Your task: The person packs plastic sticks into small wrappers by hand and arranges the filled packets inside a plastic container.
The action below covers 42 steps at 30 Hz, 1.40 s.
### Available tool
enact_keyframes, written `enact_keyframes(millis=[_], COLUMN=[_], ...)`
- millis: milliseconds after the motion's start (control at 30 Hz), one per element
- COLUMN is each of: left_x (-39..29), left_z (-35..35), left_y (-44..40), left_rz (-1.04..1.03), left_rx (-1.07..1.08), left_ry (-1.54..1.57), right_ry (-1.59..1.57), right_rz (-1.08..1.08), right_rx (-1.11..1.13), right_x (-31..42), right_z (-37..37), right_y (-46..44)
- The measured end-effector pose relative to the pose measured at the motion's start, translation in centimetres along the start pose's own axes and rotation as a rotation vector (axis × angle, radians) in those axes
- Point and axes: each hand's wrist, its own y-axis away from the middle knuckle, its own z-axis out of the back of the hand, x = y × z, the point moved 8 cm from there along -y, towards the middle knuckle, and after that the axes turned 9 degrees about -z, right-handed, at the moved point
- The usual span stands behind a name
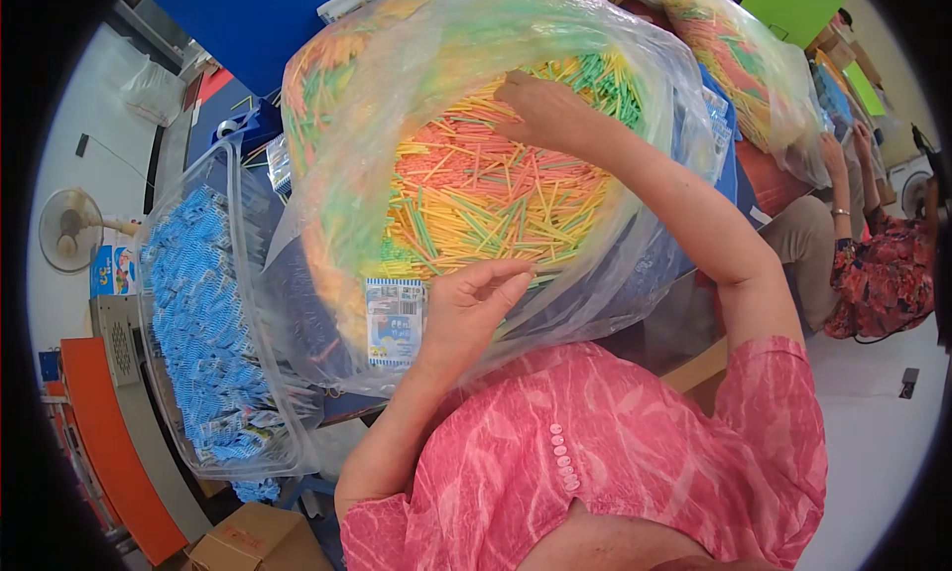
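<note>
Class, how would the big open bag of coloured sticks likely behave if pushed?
The bag would probably crumple where pressed: its see-through film is creased. It may resist a push, given the heap of sticks inside. Those thin, loose sticks might slide over one another.

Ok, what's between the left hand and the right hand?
Head view: loose, thin pink, yellow and green sticks lie between the left hand and right hand.

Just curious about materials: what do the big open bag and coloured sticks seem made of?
Big open bag: seems thin, glossy plastic film, being translucent, creased and shiny.
Coloured sticks: rather matte, straight and slim; perhaps plastic or something edible, too small to tell.
</note>
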Motion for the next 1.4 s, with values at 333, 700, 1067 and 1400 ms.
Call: enact_keyframes(millis=[333, 700, 1067, 1400], left_x=[-0.7, -0.9, 2.1, 2.4], left_z=[1.1, 2.6, -0.3, 1.4], left_y=[0.1, -1.3, -5.0, -4.1], left_rz=[-0.043, -0.023, 0.058, -0.051], left_rx=[-0.041, -0.119, -0.201, -0.495], left_ry=[0.076, 0.059, 0.618, 0.64], right_ry=[0.226, 0.119, -0.899, -1.167], right_rz=[0.072, 0.126, -0.132, -0.467], right_rx=[0.055, -0.05, 0.84, 0.846], right_x=[1.7, 0.0, 8.4, 7.4], right_z=[-3.2, -0.6, -3.1, -5.2], right_y=[-3.1, -1.2, 8.8, 12.9])
